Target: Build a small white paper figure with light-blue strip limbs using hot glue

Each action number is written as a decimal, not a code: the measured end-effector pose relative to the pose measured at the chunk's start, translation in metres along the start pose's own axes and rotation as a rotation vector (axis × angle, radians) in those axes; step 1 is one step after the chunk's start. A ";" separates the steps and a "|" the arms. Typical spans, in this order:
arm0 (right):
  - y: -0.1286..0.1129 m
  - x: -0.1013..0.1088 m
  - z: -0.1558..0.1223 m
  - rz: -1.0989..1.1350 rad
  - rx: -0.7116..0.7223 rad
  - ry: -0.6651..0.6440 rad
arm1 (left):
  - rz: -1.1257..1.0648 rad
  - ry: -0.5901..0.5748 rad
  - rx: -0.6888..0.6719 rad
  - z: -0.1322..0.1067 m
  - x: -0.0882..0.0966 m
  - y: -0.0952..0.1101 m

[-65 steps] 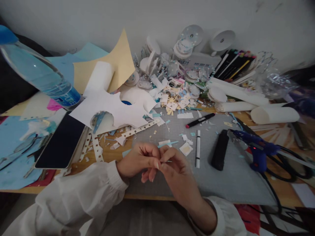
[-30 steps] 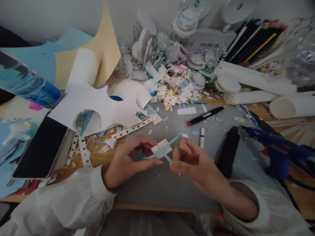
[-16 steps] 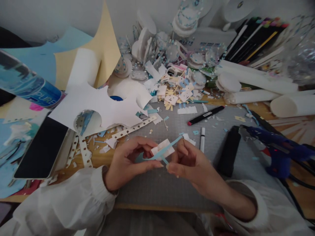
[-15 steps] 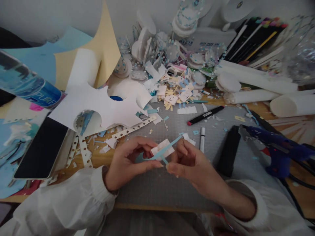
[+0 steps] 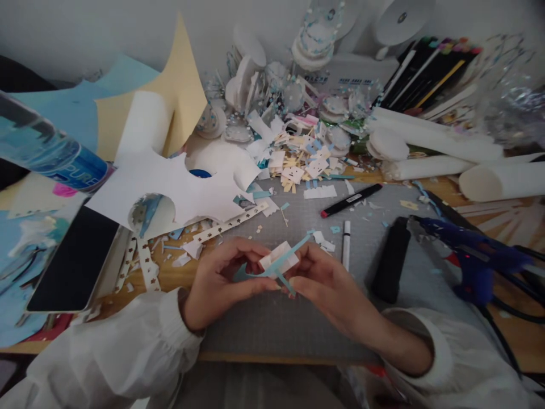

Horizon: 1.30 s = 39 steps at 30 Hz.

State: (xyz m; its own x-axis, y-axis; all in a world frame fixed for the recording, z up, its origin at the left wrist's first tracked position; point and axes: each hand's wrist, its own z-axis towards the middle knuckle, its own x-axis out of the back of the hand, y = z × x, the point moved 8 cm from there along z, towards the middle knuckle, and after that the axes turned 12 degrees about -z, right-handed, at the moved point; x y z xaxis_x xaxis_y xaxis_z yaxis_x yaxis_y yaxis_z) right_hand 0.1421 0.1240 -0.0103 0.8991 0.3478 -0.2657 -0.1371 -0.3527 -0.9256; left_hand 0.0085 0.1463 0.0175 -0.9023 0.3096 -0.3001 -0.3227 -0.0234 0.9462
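Between my two hands, over the grey cutting mat (image 5: pixel 255 335), is a small white paper piece (image 5: pixel 281 253) with a light blue paper strip (image 5: pixel 293 250) across it. My left hand (image 5: pixel 230 272) pinches its left end between thumb and fingers. On the other side, my right hand (image 5: pixel 323 278) has its thumb and fingers closed at the short hanging end of the blue strip. White paper scraps (image 5: pixel 323 241) lie just behind the right fingers. To the right of them is a white pen (image 5: pixel 346 247).
A blue glue gun (image 5: pixel 477 250) and a black cylinder-like object (image 5: pixel 392 261) lie right. Behind are a black marker (image 5: pixel 351 200) and a heap of small paper cutouts (image 5: pixel 302 159). Cut white paper (image 5: pixel 196 196), a phone (image 5: pixel 74 261) and a water bottle (image 5: pixel 51 147) occupy the left.
My right hand has shifted slightly left, and its fingers are closer to the paper piece. The left hand keeps its hold. The whole view has shifted a little.
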 end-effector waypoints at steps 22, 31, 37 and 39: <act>-0.007 0.000 0.007 -0.288 0.030 0.055 | 0.016 -0.094 0.005 -0.001 -0.006 0.003; -0.013 -0.001 0.004 -0.342 0.056 0.043 | -0.078 -0.010 0.180 0.001 -0.006 -0.007; -0.015 -0.005 0.002 -0.297 0.094 0.008 | -0.048 -0.018 0.111 0.000 -0.004 -0.004; -0.015 -0.005 0.003 -0.308 0.109 0.026 | -0.024 -0.024 0.092 0.000 -0.004 -0.002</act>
State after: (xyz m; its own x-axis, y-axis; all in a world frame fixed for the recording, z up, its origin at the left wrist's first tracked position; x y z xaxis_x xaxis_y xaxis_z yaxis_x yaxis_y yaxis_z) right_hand 0.1383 0.1297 0.0047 0.9154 0.4008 0.0373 0.1008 -0.1385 -0.9852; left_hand 0.0128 0.1453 0.0164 -0.8870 0.3320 -0.3208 -0.3155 0.0716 0.9462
